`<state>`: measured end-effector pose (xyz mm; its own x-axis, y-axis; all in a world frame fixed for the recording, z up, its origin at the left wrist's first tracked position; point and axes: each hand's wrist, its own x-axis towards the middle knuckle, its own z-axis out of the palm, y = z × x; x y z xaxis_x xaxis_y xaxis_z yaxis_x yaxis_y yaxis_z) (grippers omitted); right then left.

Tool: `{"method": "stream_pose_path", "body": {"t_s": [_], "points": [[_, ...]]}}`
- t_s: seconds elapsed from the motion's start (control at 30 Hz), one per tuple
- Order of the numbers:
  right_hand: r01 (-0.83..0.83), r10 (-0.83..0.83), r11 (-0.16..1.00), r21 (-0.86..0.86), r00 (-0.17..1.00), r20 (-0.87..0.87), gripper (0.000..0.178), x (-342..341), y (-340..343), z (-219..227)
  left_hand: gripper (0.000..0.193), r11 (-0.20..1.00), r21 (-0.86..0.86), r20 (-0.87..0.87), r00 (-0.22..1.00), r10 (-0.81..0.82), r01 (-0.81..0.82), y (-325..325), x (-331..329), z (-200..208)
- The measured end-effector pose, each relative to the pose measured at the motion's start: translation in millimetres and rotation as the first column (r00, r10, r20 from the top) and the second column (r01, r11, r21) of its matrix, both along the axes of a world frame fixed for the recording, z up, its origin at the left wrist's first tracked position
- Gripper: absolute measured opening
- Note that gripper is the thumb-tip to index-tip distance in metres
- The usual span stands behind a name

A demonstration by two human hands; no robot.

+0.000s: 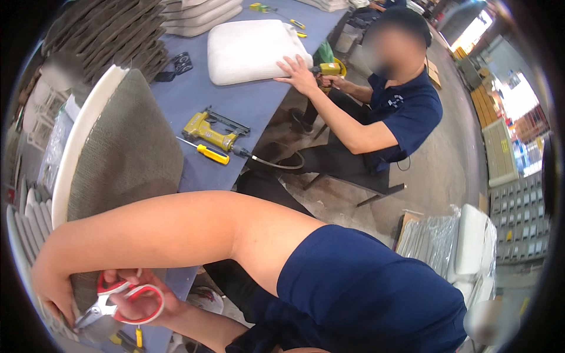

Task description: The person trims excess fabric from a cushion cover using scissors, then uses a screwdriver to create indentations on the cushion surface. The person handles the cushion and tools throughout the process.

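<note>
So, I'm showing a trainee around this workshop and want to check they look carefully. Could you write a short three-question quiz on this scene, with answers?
1. Multiple choice: what colour are the handles of the scissors at lower left?
A) Green and black
B) Red and white
C) Plain blue

2. True or false: the yellow-handled screwdriver nearest the staple gun on the table lies on the floor.

3. Fill in the blank: one of the co-worker's hands rests on a white ____.

Key:
1. B
2. False; it lies on the blue table, beside the staple gun.
3. Cushion
</note>
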<state>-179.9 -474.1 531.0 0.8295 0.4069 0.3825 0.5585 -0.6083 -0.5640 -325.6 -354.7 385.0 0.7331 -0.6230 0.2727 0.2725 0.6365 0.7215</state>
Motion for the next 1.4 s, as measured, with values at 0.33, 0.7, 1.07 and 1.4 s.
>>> {"method": "stream_pose_path", "body": {"t_s": [0.33,0.7,1.07,1.4], "points": [[0.115,-0.113,0.992,0.044,0.992,-0.051,0.050,-108.3,-11.4,10.1,0.047,0.955,0.296,0.392,0.912,-0.122,0.001,6.4,-16.1,-5.8],[-0.040,0.028,0.998,0.057,0.978,0.206,0.034,-72.5,-12.6,13.6,0.059,0.981,0.177,0.193,0.980,0.040,-0.075,0.5,-29.3,25.1],[-0.051,0.038,0.987,0.150,0.995,0.089,0.023,-66.0,-33.8,26.2,0.057,0.909,-0.333,0.097,0.968,-0.231,0.251,-16.9,-37.6,81.7],[-0.148,0.143,0.978,0.146,0.989,0.044,0.016,-75.6,-5.4,29.7,0.062,0.913,-0.267,-0.106,0.932,-0.347,0.310,-12.3,-26.6,116.1]]}}
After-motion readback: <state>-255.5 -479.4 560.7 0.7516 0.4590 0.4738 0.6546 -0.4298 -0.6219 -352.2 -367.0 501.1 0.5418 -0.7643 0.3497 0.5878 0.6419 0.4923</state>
